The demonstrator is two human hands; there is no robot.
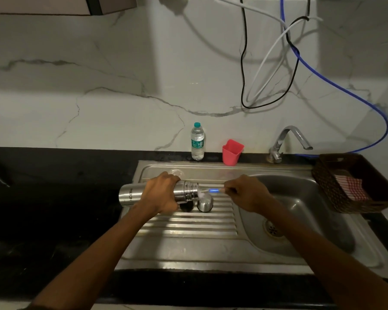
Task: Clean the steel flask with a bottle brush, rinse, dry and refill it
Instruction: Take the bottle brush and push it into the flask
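Steel flask (130,195) lying sideways in the air above the ribbed drainboard of the sink (188,227), its base pointing left over the black surface (54,209) and its open mouth pointing right. The left hand (160,193) wraps round the middle of the body, fingers (166,179) curled over the top and thumb underneath, so the flask sits fully inside that grip with only its base end and threaded neck showing either side. The right hand (248,193) is just off to the right of the mouth, its fingers pinched closed on the blue handle of the bottle brush (213,190); the white bristle end sits at the flask's opening, though how far in it goes is blurred. Directly below the neck, on the drainboard, stand a steel cap (204,203) and a dark inner stopper (186,207), side by side. Behind, against the marble wall, are a plastic water bottle (197,142) and a red cup (232,152), with the tap (287,139) further right and a brown basket (354,182) holding a checked cloth (351,186) beside the basin.
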